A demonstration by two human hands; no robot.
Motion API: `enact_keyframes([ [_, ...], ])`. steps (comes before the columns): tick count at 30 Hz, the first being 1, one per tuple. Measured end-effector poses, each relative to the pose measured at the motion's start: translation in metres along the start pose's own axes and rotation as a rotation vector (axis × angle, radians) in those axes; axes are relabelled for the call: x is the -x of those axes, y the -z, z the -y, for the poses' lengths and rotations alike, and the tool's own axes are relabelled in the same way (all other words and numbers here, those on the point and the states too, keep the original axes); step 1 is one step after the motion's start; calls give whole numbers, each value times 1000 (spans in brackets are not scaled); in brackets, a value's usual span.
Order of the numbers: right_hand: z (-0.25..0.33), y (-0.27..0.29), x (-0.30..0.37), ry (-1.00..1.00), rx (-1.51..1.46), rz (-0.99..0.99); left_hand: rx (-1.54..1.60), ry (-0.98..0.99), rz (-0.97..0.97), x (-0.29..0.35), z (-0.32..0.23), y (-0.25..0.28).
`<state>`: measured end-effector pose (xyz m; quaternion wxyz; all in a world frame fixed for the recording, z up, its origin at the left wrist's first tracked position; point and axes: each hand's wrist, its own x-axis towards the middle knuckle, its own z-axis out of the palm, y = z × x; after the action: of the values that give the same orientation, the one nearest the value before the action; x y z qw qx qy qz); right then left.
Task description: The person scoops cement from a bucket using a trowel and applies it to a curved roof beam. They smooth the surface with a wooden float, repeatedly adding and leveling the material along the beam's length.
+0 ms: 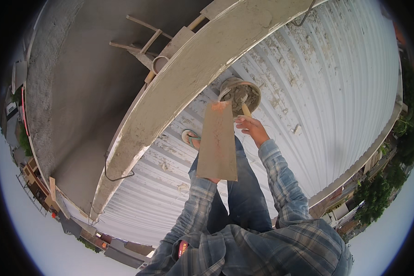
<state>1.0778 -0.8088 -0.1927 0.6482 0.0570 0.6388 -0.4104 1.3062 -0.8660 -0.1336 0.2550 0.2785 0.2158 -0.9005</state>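
A long rectangular plastering float point(218, 142), its flat face up and an orange-red smear at its far end, is held out in front of me. My left hand point(215, 180) grips it from underneath, the fingers hidden by the board. Just beyond its far right corner a mortar-crusted bucket point(254, 99) holds wet grey mortar point(238, 94). A trowel point(246, 110) stands in the mortar with its light wooden handle slanting toward me. At the end of that handle is my right hand point(254, 129), fingers apart and not wrapped round it.
My sandalled foot point(194, 140) rests on white corrugated roofing sheet point(308, 115), spattered with mortar. A curved, mortar-coated wall top point(184, 87) crosses on the left. Bent wire hooks point(117, 178) stick out from it. Beyond stands a wooden brace point(145, 48) beside a grey surface point(92, 69).
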Motion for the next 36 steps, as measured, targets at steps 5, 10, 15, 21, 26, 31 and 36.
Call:
enact_keyframes([
  [5, 31, 6, 63, 0, -681, 302, -1046, -15, -89, -46, 56, -41],
  [10, 131, 31, 43, 240, -672, 129, -460, 332, -111, -54, 63, -65],
  [15, 311, 102, -26, 702, 378, -296, -709, 69, -599, 30, 0, 16],
  [21, 377, 120, -96, 861, 1225, -737, -938, -173, -965, 149, -93, 88],
  [26, 318, 53, -96, 778, 1244, -644, -822, -178, -1168, 220, -101, 121],
  [31, 234, -82, -55, 778, 1242, -505, -623, -224, -1132, 242, -93, 152],
  [36, 142, -194, -42, 846, 1186, -415, -605, -230, -962, 243, -98, 150],
])
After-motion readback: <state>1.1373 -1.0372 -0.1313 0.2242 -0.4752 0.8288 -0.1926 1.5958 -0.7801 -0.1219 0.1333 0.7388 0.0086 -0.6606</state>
